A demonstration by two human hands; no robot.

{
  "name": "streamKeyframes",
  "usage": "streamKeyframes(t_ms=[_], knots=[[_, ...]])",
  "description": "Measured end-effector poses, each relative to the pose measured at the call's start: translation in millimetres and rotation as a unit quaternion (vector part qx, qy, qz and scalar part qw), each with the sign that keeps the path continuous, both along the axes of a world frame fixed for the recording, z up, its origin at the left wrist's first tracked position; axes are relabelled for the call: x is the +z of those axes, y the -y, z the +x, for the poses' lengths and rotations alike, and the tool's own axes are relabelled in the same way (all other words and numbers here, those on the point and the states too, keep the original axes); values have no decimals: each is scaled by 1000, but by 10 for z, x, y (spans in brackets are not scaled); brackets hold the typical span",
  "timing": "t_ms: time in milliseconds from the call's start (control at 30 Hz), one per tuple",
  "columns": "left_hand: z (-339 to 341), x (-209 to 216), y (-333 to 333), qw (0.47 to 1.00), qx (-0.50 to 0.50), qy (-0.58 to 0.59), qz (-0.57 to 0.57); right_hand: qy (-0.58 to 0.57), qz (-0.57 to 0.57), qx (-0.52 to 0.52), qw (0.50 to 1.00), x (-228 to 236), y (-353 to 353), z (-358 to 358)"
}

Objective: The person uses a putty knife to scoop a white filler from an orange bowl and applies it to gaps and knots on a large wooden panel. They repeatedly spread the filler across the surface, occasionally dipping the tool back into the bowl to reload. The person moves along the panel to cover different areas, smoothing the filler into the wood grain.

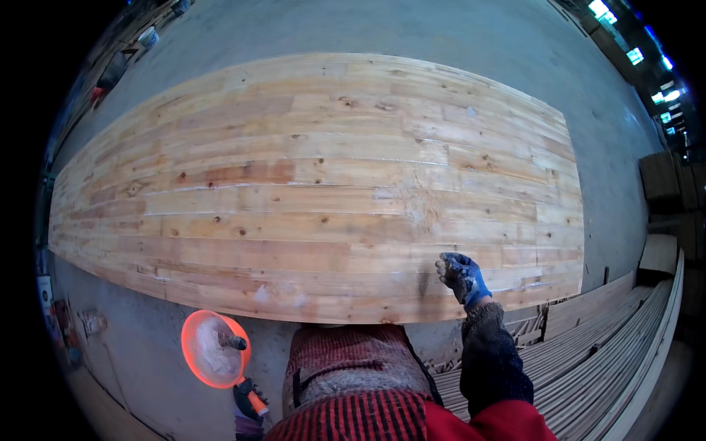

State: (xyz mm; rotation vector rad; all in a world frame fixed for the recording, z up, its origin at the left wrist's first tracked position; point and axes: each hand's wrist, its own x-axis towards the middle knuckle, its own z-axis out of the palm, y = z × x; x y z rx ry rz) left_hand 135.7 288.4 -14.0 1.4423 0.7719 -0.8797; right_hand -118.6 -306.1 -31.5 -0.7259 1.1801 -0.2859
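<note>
My left hand (248,399), in a dark glove, is closed around the handle of an orange plastic dipper (190,360), held off the near edge of the board. Whitish paste or powder (217,349) fills part of the dipper, and a dark stub (235,342), perhaps a tool's handle, sticks out of it. My right hand (461,278), in a blue glove, hovers over the near right part of a large wooden board (331,191). Its fingers are drawn together and smeared with pale stuff; whatever they may pinch cannot be made out.
Pale crumbs (425,209) lie on the board right of centre. Long wooden strips (596,360) are stacked at the lower right, with brown stacked blocks (662,180) beyond. Grey concrete floor (478,44) surrounds the board. A white bucket (148,37) stands far left.
</note>
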Motion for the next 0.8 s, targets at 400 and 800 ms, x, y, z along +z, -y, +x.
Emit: streamKeyframes(t_ms=[400, 800], knots=[[449, -176, -992, 987, -12, 10, -162, -10, -3, -73, 997, 7, -1479, 266], [108, -482, -2785, 994, 95, 14, -46, 39, -113, 183, 976, -216, -3169, 2857]])
